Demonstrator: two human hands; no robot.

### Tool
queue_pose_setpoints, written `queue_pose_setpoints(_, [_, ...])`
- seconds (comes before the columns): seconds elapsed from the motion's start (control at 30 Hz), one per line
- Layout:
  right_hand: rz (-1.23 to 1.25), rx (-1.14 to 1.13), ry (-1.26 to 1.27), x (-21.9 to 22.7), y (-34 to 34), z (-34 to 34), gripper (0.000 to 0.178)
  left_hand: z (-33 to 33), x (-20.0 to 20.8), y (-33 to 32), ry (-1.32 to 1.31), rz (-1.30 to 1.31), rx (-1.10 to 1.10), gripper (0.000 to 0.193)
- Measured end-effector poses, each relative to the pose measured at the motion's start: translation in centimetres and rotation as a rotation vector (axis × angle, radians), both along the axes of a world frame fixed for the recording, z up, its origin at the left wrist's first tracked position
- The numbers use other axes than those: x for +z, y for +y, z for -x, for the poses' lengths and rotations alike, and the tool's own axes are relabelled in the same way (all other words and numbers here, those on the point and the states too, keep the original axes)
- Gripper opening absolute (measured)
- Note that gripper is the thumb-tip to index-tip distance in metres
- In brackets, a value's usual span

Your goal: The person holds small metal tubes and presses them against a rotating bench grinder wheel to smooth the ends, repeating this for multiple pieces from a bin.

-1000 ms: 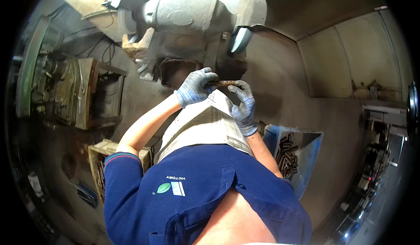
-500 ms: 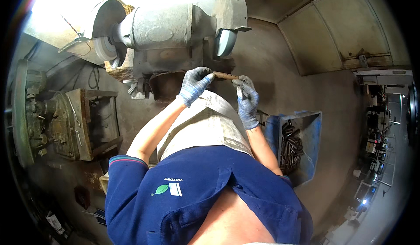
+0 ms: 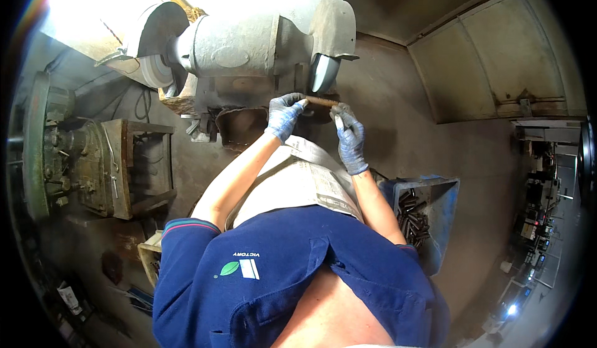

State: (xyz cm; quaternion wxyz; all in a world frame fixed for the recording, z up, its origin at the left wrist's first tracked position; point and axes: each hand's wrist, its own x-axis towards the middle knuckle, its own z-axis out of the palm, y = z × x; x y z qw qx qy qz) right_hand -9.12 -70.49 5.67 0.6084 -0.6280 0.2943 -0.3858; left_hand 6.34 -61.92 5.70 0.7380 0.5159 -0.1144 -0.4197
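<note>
A short brown metal rod (image 3: 321, 101) is held level between my two gloved hands. My left hand (image 3: 284, 118), in a blue and grey work glove, pinches its left end. At the other end, the fingers of my right hand (image 3: 351, 135) close on the rod. Just above the rod is the right grinding wheel (image 3: 324, 73) of a grey bench grinder (image 3: 233, 45). Rod and wheel look very near each other; whether they touch I cannot tell.
To my right stands a blue bin (image 3: 443, 224) with many dark metal rods (image 3: 411, 219) in it. The grinder's left wheel (image 3: 155, 70) sits under its guard. A greenish machine (image 3: 84, 161) is at the left, and a pale container (image 3: 149, 258) lies by my left side.
Both hands have carried the rod up and forward, closer to the right grinding wheel. The whole view has shifted slightly. Both hands keep their grip.
</note>
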Motion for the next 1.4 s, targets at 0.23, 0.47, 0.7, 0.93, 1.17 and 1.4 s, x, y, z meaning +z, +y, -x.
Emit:
queue_pose_setpoints(0.23, [-0.051,-0.004,-0.021,-1.8,-2.4,0.1,0.017,1.0,-1.1,-2.3,0.125,-0.030,0.075,0.007])
queue_pose_setpoints(0.47, [-0.102,0.080,0.000,-4.0,-2.7,-0.9,0.018,0.0,-1.0,-1.9,0.129,-0.055,0.120,0.004])
queue_pose_setpoints(0.7, [-0.107,0.102,-0.054,-3.0,-1.1,-3.6,0.010,-1.9,-0.5,-0.3,0.080,-0.151,0.165,0.007])
queue_pose_setpoints(0.93, [-0.177,0.098,0.040,-3.7,-3.5,-0.3,0.024,0.1,-1.7,-3.0,0.104,-0.109,0.103,0.007])
queue_pose_setpoints(1.17, [-0.172,0.095,0.018,-3.3,-2.6,-1.3,0.019,-0.4,-0.5,-2.3,0.084,-0.226,0.107,0.007])
queue_pose_setpoints(1.4, [-0.228,0.218,-0.037,-4.1,-1.6,-3.4,0.024,-2.6,-1.6,-0.5,0.017,-0.202,0.133,0.007])
